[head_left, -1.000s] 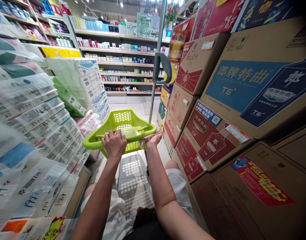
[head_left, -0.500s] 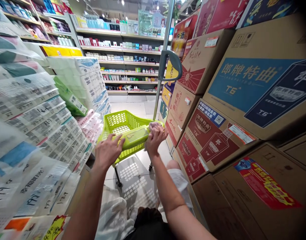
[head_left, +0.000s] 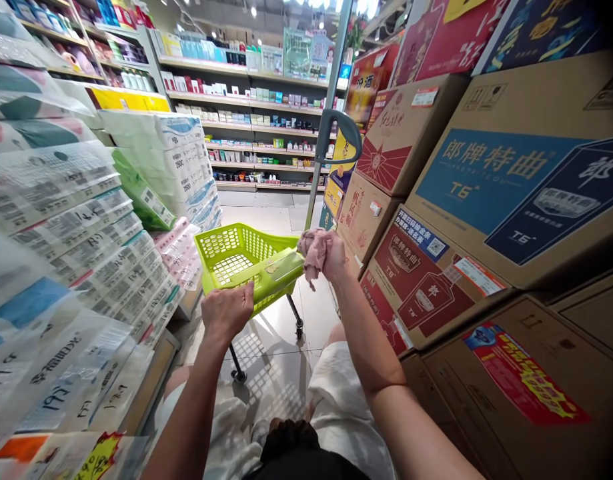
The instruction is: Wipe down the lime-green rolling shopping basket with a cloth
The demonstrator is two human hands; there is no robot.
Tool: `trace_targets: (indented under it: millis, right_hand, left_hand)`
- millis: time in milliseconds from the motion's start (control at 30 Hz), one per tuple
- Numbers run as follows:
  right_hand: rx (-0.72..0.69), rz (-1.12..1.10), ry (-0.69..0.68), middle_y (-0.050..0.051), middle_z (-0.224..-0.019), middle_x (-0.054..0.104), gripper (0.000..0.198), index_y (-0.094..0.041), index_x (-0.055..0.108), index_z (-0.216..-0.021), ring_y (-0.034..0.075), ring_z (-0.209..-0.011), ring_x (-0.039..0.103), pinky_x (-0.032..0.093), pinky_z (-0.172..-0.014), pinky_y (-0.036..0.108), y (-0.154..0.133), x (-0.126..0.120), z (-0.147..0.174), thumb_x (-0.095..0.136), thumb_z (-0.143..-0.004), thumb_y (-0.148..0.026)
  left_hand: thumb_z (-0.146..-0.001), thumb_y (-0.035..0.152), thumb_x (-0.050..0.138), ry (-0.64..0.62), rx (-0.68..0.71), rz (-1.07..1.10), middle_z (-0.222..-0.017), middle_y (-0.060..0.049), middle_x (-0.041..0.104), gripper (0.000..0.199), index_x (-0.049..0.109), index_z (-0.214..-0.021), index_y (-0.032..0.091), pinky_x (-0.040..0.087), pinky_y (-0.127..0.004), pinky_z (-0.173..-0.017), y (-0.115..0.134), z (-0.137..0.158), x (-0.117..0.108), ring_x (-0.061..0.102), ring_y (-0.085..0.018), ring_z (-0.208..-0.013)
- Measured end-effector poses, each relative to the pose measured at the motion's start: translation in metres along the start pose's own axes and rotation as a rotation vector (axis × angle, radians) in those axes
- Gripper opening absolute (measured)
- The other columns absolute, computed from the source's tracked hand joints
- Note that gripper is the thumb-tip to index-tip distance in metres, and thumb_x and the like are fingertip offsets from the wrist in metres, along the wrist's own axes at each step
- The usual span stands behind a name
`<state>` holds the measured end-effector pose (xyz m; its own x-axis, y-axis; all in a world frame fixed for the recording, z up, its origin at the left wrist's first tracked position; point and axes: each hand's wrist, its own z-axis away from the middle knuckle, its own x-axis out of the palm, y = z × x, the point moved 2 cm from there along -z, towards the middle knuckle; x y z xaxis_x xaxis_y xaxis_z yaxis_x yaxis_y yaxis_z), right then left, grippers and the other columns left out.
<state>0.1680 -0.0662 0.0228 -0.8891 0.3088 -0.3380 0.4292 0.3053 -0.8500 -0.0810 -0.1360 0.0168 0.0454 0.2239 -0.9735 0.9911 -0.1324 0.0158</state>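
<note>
A lime-green wheeled shopping basket (head_left: pixel 279 288) stands in front of me, with a lattice of holes in its walls and floor. My left hand (head_left: pixel 227 311) is closed on the near left end of its rim bar. Bunched in my right hand (head_left: pixel 335 257) is a dusty-pink cloth (head_left: pixel 314 253), hanging at the right end of that bar. Whether the cloth touches the bar is hard to tell. From the basket's right side rises a grey metal pole (head_left: pixel 320 160) with a dark grey looped handle (head_left: pixel 355 139).
Wrapped paper packs (head_left: pixel 86 240) are stacked close on my left. Printed cartons (head_left: pixel 486 167) form a high wall on my right. Shelves of small boxed goods (head_left: pixel 266 100) cross the far end, beyond pale floor tiles (head_left: pixel 259 200).
My right hand has moved slightly right and up off the bar, and more cloth shows. My left hand's fingers have curled in at the bar's left end. The basket has shifted slightly left.
</note>
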Motion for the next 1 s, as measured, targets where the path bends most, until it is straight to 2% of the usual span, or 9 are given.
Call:
trace_targets:
  millis: [67, 133, 200, 333, 467, 567, 733, 900, 1000]
  right_hand:
    - [-0.032, -0.045, 0.138, 0.013, -0.108, 0.067, 0.034, -0.014, 0.055, -0.120, 0.022, -0.094, 0.066, 0.056, -0.081, 0.034, -0.008, -0.015, -0.011, 0.039, -0.093, -0.025]
    - [-0.106, 0.075, 0.309, 0.015, -0.119, 0.062, 0.037, -0.015, 0.056, -0.125, 0.024, -0.106, 0.062, 0.055, -0.088, 0.037, -0.014, -0.021, -0.013, 0.045, -0.090, -0.023]
    - [-0.194, 0.240, 0.359, 0.017, -0.127, 0.056, 0.035, -0.016, 0.061, -0.122, 0.026, -0.116, 0.056, 0.052, -0.095, 0.042, -0.015, -0.014, -0.006, 0.052, -0.088, -0.024]
    - [-0.217, 0.442, 0.133, 0.016, -0.125, 0.060, 0.027, -0.017, 0.069, -0.109, 0.032, -0.121, 0.053, 0.042, -0.107, 0.056, -0.009, 0.032, 0.029, 0.064, -0.084, -0.027]
    - [-0.398, 0.447, -0.127, 0.008, -0.128, 0.065, 0.037, -0.025, 0.065, -0.125, 0.027, -0.122, 0.056, 0.034, -0.117, 0.054, -0.012, 0.065, 0.056, 0.060, -0.088, -0.025]
    - [-0.445, 0.430, -0.213, 0.008, -0.126, 0.066, 0.034, -0.023, 0.069, -0.120, 0.024, -0.122, 0.058, 0.039, -0.114, 0.045, -0.011, 0.056, 0.042, 0.054, -0.090, -0.022]
    - [-0.089, 0.509, -0.156, 0.011, -0.123, 0.065, 0.025, -0.017, 0.074, -0.103, 0.023, -0.103, 0.064, 0.052, -0.094, 0.038, -0.001, 0.039, -0.003, 0.055, -0.092, -0.028]
    - [-0.199, 0.591, -0.515, 0.002, -0.093, 0.072, 0.019, -0.021, 0.074, -0.087, 0.019, -0.089, 0.065, 0.050, -0.089, 0.033, -0.024, 0.060, -0.017, 0.057, -0.089, -0.030]
    - [-0.136, 0.628, -0.579, 0.003, -0.080, 0.072, 0.026, -0.018, 0.073, -0.076, 0.018, -0.082, 0.064, 0.048, -0.078, 0.029, -0.034, 0.063, -0.029, 0.057, -0.091, -0.033]
  left_hand:
    - [-0.100, 0.045, 0.022, 0.004, -0.002, 0.007, -0.085, -0.014, 0.078, 0.065, 0.082, -0.089, 0.024, 0.043, -0.036, -0.073, 0.002, 0.001, 0.001, 0.071, -0.030, -0.084]
    - [-0.100, 0.046, 0.023, 0.006, -0.006, 0.025, -0.085, -0.013, 0.078, 0.064, 0.082, -0.089, 0.024, 0.043, -0.037, -0.073, 0.003, 0.001, 0.002, 0.071, -0.030, -0.083]
    - [-0.100, 0.046, 0.023, 0.013, -0.010, 0.045, -0.084, -0.012, 0.078, 0.064, 0.082, -0.089, 0.024, 0.043, -0.037, -0.074, 0.004, 0.001, 0.004, 0.071, -0.030, -0.083]
    - [-0.100, 0.048, 0.022, 0.028, -0.010, 0.057, -0.080, -0.013, 0.077, 0.066, 0.082, -0.087, 0.023, 0.043, -0.037, -0.074, 0.003, 0.001, 0.007, 0.070, -0.029, -0.081]
    - [-0.100, 0.045, 0.022, 0.036, 0.008, 0.056, -0.080, -0.014, 0.077, 0.066, 0.082, -0.087, 0.022, 0.043, -0.038, -0.076, 0.002, 0.001, 0.006, 0.071, -0.030, -0.081]
    - [-0.100, 0.043, 0.023, 0.030, 0.021, 0.067, -0.079, -0.014, 0.077, 0.064, 0.082, -0.087, 0.022, 0.044, -0.039, -0.077, 0.002, 0.003, 0.004, 0.071, -0.029, -0.082]
    - [-0.100, 0.042, 0.023, 0.035, 0.026, 0.082, -0.079, -0.015, 0.077, 0.065, 0.082, -0.086, 0.019, 0.045, -0.040, -0.078, 0.007, 0.005, 0.004, 0.072, -0.029, -0.080]
    - [-0.100, 0.041, 0.018, 0.058, -0.068, 0.080, -0.081, -0.018, 0.076, 0.070, 0.081, -0.083, 0.015, 0.045, -0.040, -0.076, 0.010, 0.009, 0.010, 0.071, -0.030, -0.080]
    - [-0.101, 0.041, 0.016, 0.078, -0.139, 0.096, -0.080, -0.020, 0.075, 0.072, 0.081, -0.085, 0.013, 0.045, -0.039, -0.074, 0.010, 0.011, 0.011, 0.071, -0.031, -0.081]
